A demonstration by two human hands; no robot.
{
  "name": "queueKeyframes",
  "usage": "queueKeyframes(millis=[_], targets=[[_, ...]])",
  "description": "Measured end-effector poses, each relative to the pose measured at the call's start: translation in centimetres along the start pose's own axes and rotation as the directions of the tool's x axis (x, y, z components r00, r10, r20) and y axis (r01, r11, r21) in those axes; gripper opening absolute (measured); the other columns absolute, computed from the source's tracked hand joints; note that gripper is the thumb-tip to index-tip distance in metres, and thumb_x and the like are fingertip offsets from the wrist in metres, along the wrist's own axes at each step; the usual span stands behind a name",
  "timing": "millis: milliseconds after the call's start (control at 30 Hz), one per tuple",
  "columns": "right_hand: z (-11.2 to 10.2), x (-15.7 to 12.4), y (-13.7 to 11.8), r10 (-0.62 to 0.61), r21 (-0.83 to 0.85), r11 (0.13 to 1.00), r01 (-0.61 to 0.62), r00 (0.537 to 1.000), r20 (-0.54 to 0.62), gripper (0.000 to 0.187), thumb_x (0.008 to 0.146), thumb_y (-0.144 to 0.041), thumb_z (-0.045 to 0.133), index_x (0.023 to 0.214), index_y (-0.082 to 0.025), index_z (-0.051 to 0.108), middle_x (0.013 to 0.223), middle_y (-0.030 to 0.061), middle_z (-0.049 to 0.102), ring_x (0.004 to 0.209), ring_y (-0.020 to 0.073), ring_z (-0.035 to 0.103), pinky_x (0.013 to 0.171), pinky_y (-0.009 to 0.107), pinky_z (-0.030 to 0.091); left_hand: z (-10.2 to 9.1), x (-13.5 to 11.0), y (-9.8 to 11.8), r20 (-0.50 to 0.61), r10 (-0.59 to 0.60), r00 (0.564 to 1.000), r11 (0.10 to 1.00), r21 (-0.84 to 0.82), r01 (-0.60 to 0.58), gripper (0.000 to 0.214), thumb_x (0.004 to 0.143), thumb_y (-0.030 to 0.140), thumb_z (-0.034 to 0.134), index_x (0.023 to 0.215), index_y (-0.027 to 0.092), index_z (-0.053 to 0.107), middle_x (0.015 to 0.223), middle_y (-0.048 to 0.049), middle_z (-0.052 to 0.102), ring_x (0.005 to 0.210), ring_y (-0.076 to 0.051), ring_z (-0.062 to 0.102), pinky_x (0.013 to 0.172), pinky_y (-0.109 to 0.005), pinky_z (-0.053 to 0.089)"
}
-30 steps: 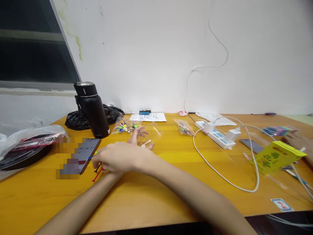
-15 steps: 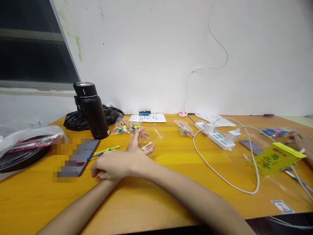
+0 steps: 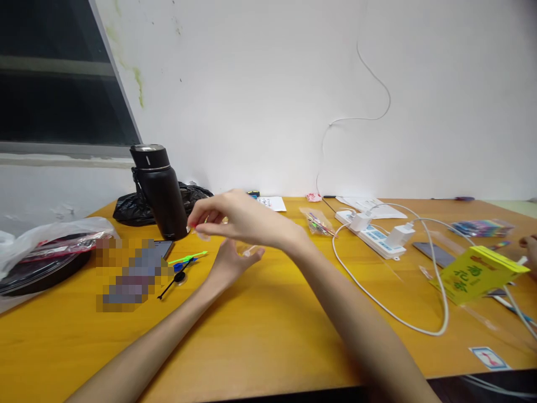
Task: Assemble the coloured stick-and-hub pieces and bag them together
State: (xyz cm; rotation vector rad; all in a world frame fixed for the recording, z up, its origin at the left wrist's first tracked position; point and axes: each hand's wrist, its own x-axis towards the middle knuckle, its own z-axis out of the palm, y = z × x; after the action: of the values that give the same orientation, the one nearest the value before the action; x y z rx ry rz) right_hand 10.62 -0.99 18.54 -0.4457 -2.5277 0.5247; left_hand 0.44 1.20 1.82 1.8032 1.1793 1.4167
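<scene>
My right hand reaches in from the right and hangs over my left hand. Its thumb and fingers are pinched near the black flask; a little red and something translucent show at the fingertips, too small to name. Below it, my left hand rests low over the table with its thumb stretched out to the right. The left fingers are mostly hidden behind the right hand. A clear piece shows beside that thumb. Just left of the left wrist lie a black arrow-shaped pointer, a green pointer and a blue one.
A phone lies left, by a white plastic bag. Behind the flask is a black bag. To the right are a small parts bag, a power strip with looping cables, a yellow box and another person's hand.
My right hand has lifted from over the left forearm and moved up and forward, past my left hand. The black pointer by the phone has come into view. The other person's hand has shifted right.
</scene>
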Motion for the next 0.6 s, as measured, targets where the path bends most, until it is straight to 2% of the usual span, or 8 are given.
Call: queueKeyframes(millis=[167,300,467,600], targets=[[-3.4,-1.7,-0.1,0.095,0.013,0.995,-0.094,0.981,-0.168,0.017,0.094,-0.015,0.057,0.104,-0.016,0.071,0.098,0.0042,0.074,0.089,0.0130,0.068,0.083,0.027,0.052,-0.4,-0.4,0.9,0.049,0.065,0.997,0.997,-0.045,-0.063,0.058,0.080,0.033,0.076,0.131,0.027,0.048,0.119,-0.0058,0.066,0.110,-0.023,0.062,0.100,-0.042,0.046],[-5.4,-2.9,0.0,0.173,-0.028,0.982,-0.187,0.950,-0.259,0.019,0.093,-0.024,0.059,0.108,-0.018,0.070,0.097,0.0042,0.073,0.091,0.0153,0.068,0.085,0.030,0.053,-0.4,-0.3,0.9,0.049,0.069,0.996,0.993,-0.101,-0.064,0.059,0.081,0.032,0.076,0.133,0.027,0.047,0.122,-0.0068,0.064,0.111,-0.022,0.062,0.102,-0.041,0.046],[-6.7,-4.1,0.4,0.208,-0.025,0.974,-0.225,0.931,-0.300,0.018,0.092,-0.026,0.060,0.106,-0.019,0.069,0.093,0.0045,0.073,0.087,0.0161,0.069,0.083,0.032,0.053,-0.5,-0.3,0.8,0.048,0.039,0.998,0.991,-0.127,-0.033,0.060,0.081,0.034,0.076,0.133,0.026,0.047,0.125,-0.0083,0.063,0.113,-0.022,0.061,0.103,-0.041,0.045],[-7.1,-4.6,0.6,0.242,-0.013,0.967,-0.254,0.934,-0.261,0.013,0.090,-0.026,0.061,0.097,-0.017,0.068,0.087,0.0046,0.074,0.082,0.0159,0.070,0.078,0.031,0.053,-0.6,-0.3,0.9,0.040,0.021,0.999,0.990,-0.141,-0.015,0.059,0.082,0.034,0.075,0.133,0.027,0.048,0.126,-0.0080,0.062,0.114,-0.022,0.062,0.103,-0.041,0.045]])
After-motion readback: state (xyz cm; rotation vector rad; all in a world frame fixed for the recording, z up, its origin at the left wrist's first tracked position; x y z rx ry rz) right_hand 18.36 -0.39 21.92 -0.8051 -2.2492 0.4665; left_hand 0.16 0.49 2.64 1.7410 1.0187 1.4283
